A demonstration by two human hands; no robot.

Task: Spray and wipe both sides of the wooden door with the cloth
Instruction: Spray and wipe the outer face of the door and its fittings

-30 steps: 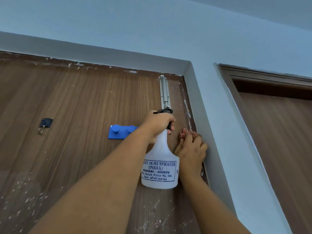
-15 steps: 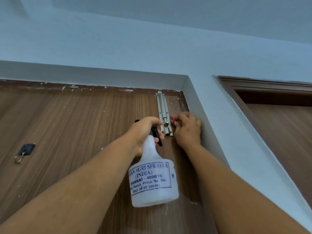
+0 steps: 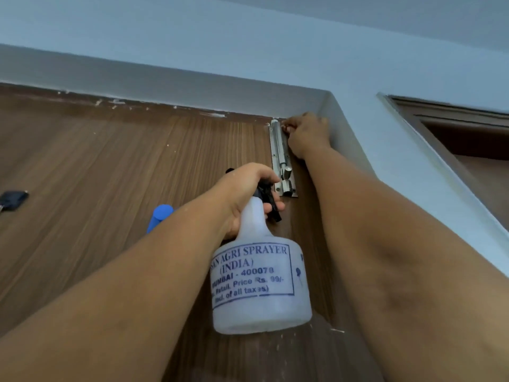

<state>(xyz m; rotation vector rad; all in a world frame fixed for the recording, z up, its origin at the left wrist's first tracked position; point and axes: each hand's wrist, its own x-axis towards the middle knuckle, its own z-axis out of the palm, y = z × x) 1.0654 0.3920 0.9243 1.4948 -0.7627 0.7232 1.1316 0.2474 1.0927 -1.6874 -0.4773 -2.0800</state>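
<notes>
The wooden door [image 3: 115, 172] fills the left and middle of the head view, brown with white paint specks. My left hand [image 3: 248, 194] grips the neck and black trigger of a white spray bottle [image 3: 259, 285] with blue printed text, held close to the door. My right hand [image 3: 307, 133] presses a reddish cloth [image 3: 286, 127] against the door's top right corner, beside the upper end of the metal tower bolt [image 3: 282, 158]. Only a small edge of the cloth shows past my fingers.
A blue plastic hook holder [image 3: 159, 216] sticks out of the door behind my left forearm. A dark hook [image 3: 12, 199] sits at the far left. The grey frame [image 3: 347, 133] borders the door; a second brown door [image 3: 468, 150] stands to the right.
My right hand has slid the cloth up the door's right edge, from below the bolt to the top corner. The left hand has kept hold of the bottle.
</notes>
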